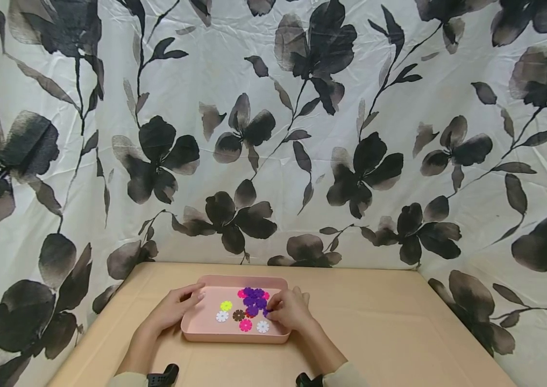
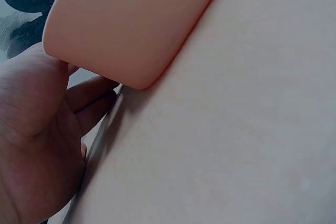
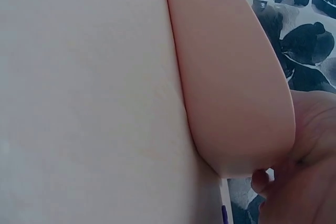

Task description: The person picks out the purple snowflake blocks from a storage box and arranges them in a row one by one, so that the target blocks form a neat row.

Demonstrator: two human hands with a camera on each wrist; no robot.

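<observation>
Head view: a pink tray (image 1: 191,329) is sitting on the tan bench (image 1: 399,333), near the front edge, roughly centred before the person. Inside it, small flower-shaped plastic discs are lying flat: a purple cluster (image 1: 253,299) at about 1 o'clock of the tray floor, a yellow disc (image 1: 226,305) toward 10 o'clock, two white discs (image 1: 222,316) at 7 and 5 o'clock, a brown disc (image 1: 238,315) at centre, and a magenta disc (image 1: 246,324) at 6 o'clock.

Left hand (image 1: 172,309) is resting at the tray's 9 o'clock side, fingers lying straight over the rim, gripping nothing; the left wrist view is showing the palm against the tray's outer corner. Right hand (image 1: 291,310) is sitting at 3 o'clock, fingers curling in and pinching what looks like a purple disc at the edge of the cluster; the piece itself is mostly hidden, so the hold is a judgement. Right wrist view is giving only the tray wall (image 3: 231,77) and fingertips (image 3: 259,181).

Step in hand, as I read it: steadying the tray while working a piece into or out of the purple cluster. The next move is calling for a firm pinch and a careful push or pull along the slots, with the left hand bracing so the tray is not sliding.

Floral curtain (image 1: 273,134) is hanging behind.
</observation>
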